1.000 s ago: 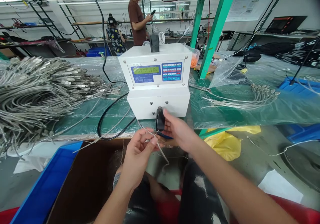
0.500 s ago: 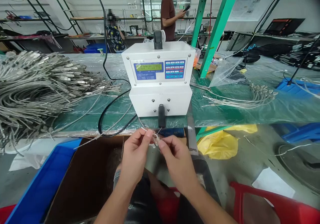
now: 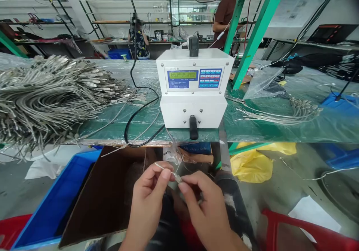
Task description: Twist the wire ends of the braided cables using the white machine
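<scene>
My left hand (image 3: 151, 196) pinches a thin pale cable (image 3: 160, 165) between thumb and forefinger, below the bench's front edge. Thumb and fingers of my right hand (image 3: 206, 202) close on the cable's connector end (image 3: 177, 177), which looks silvery or clear. The hands almost meet, and fine loose strands rise between them. Beyond them on the bench stands a white machine (image 3: 193, 110) with a lit display, a blue keypad and a black cylindrical nozzle (image 3: 193, 127) pointing toward me.
A large heap of grey cables (image 3: 50, 105) covers the bench's left side; a smaller bundle (image 3: 297, 110) lies right. Below are an open cardboard box (image 3: 103, 195), a blue bin (image 3: 53, 202) and a yellow bag (image 3: 252, 165). Green posts (image 3: 258, 37) rise at the right. Two people are in the background.
Both hands have drawn down, away from the machine's nozzle, still holding the cable. The camera view has shifted left. The standing person in the background appears farther right, partly behind a post.
</scene>
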The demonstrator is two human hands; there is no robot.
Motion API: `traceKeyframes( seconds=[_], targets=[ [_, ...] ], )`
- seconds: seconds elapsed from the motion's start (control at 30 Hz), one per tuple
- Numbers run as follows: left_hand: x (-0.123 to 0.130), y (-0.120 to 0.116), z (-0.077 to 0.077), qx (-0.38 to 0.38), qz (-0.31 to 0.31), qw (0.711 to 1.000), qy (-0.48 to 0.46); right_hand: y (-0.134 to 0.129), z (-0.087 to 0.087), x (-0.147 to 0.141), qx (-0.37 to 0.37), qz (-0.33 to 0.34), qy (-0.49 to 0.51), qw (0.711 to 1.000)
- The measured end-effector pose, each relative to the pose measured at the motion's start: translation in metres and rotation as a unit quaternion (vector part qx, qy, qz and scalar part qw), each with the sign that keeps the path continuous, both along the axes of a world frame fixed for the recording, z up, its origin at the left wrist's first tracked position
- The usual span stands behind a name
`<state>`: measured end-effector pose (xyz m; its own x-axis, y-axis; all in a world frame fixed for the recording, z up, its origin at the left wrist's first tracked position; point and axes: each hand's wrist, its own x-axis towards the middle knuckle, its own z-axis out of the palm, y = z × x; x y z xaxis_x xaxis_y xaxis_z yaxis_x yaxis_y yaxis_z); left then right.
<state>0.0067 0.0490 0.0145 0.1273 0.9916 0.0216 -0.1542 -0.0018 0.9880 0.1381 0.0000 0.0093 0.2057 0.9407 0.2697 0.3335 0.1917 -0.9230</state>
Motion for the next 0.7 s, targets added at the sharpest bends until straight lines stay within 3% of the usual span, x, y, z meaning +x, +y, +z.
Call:
traceKeyframes(
  seconds=[0.17,0.27,0.37,0.53,0.7],
  targets=[
    [0.010,-0.007,-0.003,-0.050,-0.019,0.998,-0.014,-0.004,-0.004,0.006,0.065,-0.012,-0.070,0.995],
    [0.016,-0.007,-0.004,-0.063,-0.024,0.998,-0.018,-0.005,-0.005,0.011,0.028,0.003,-0.043,0.999],
    [0.018,-0.004,-0.005,-0.067,-0.025,0.997,-0.029,0.001,-0.005,0.021,-0.039,-0.011,0.057,0.998],
    [0.023,0.003,-0.004,-0.062,-0.026,0.997,-0.042,0.038,0.002,0.053,-0.110,-0.093,0.253,0.957],
    [0.033,0.014,0.002,-0.050,-0.018,0.997,-0.053,0.094,0.021,0.076,-0.175,-0.033,0.345,0.922]
  ],
)
